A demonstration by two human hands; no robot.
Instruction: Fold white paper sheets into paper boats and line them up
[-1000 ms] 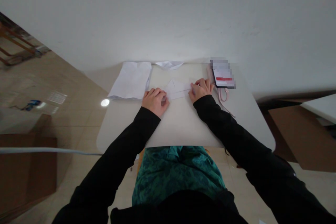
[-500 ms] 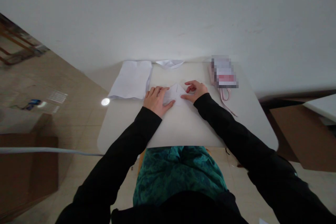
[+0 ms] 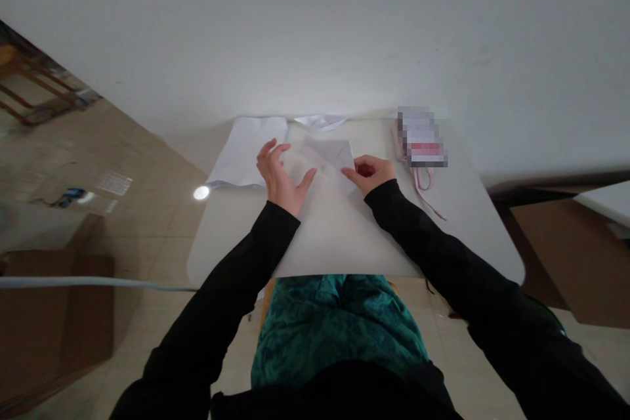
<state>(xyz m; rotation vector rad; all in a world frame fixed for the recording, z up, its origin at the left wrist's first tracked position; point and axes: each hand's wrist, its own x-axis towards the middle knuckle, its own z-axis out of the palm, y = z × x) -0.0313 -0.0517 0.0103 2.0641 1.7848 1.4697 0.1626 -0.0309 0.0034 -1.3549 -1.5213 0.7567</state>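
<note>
A folded piece of white paper (image 3: pixel 337 152), partly blurred, is pinched at its right edge between the thumb and fingers of my right hand (image 3: pixel 374 174). The paper is raised and tilted above the white table (image 3: pixel 335 236). My left hand (image 3: pixel 280 177) is open to the left of the paper, thumb and fingers spread, holding nothing. Behind that hand lies a stack of white sheets (image 3: pixel 241 147). Against the wall, at the table's back edge, rests another folded white paper (image 3: pixel 321 122).
At the back right of the table is a pixelated boxy item (image 3: pixel 422 138) with a pink strap (image 3: pixel 426 193). A wall (image 3: pixel 315 33) borders the table's far side. Cardboard boxes stand on the floor at left (image 3: pixel 88 302) and right (image 3: pixel 571 256).
My left hand has let go of the folded paper, spread its fingers and moved up and left. My right hand now grips the paper's edge; the paper has lifted and turned.
</note>
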